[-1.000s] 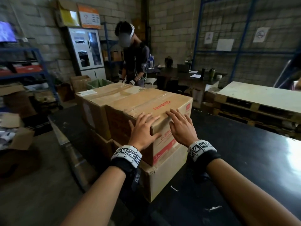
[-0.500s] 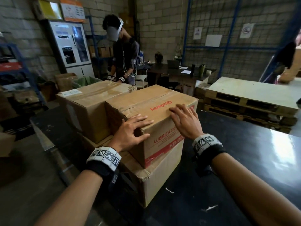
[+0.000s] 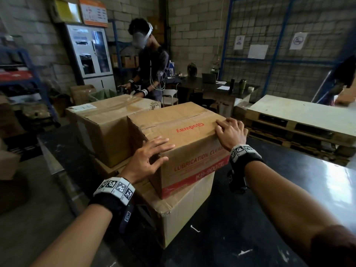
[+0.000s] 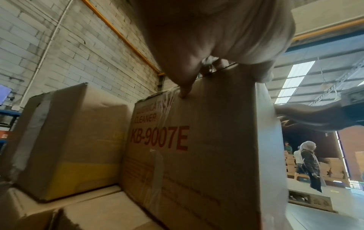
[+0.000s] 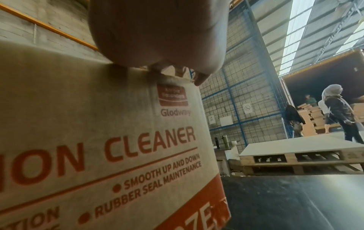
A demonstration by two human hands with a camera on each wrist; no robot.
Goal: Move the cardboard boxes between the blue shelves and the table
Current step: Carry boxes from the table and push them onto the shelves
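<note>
A cardboard box [image 3: 179, 124] printed "Glodway" and "LUBRICATION CLEANER" in red sits on top of a larger plain box [image 3: 188, 212] at the corner of the black table [image 3: 279, 189]. My left hand [image 3: 152, 157] lies on its near left corner, fingers spread straight on the top and thumb on the side face. My right hand [image 3: 231, 132] grips the right top corner, fingers curled over the edge. In the left wrist view the thumb [image 4: 185, 87] presses the box [image 4: 197, 155] side. In the right wrist view my right hand [image 5: 157, 31] caps the box [image 5: 98, 124] corner.
A second taped box [image 3: 107, 128] stands close to the left of the held one. A person [image 3: 150, 70] in a headset works just behind the boxes. Blue shelves [image 3: 38, 89] stand at far left. A wooden pallet with a white board [image 3: 300, 120] lies right of the table.
Both hands have slid apart along the top of the Glodway box: the left to its near left corner, the right out to the right corner, where its fingers now curl.
</note>
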